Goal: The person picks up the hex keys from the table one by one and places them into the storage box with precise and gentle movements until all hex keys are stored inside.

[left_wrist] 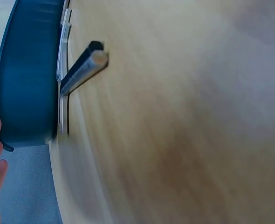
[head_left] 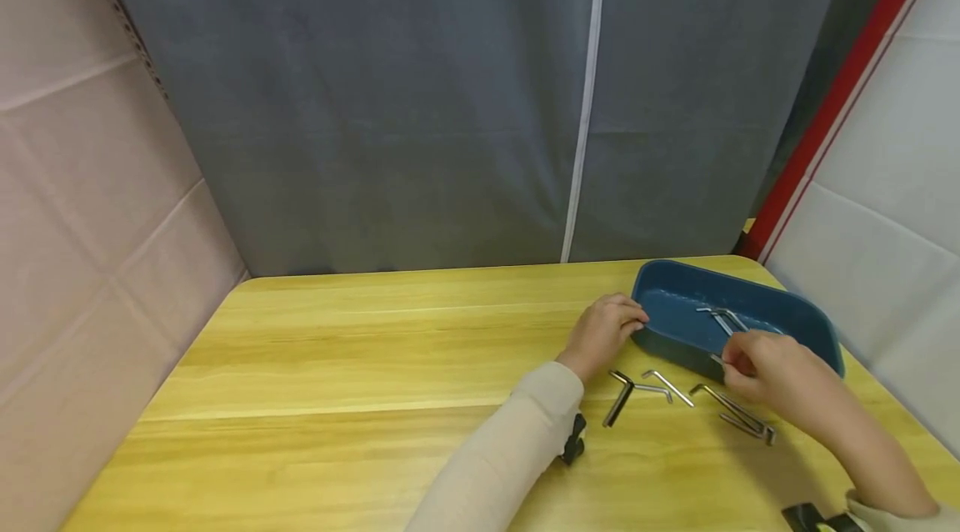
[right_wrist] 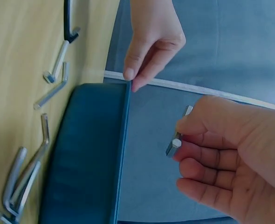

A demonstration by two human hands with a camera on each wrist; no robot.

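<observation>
A blue oblong tray (head_left: 787, 315) stands at the table's far right. My left hand (head_left: 632, 318) pinches the rim at its left end, seen close in the right wrist view (right_wrist: 131, 80). My right hand (head_left: 731, 365) hovers over the tray's near wall and pinches a small silver hex key (right_wrist: 176, 142) between thumb and fingers. Two or three silver hex keys (head_left: 722, 318) lie inside the tray. On the table in front of it lie a black hex key (head_left: 619, 400), a silver one (head_left: 666, 387) and a bundle of silver ones (head_left: 741, 416).
The wooden table (head_left: 337, 382) spreads out to the left. A grey curtain (head_left: 450, 98) hangs behind it, with padded panels on both sides. In the left wrist view the tray's wall (left_wrist: 25, 79) and the black hex key (left_wrist: 81, 70) show close up.
</observation>
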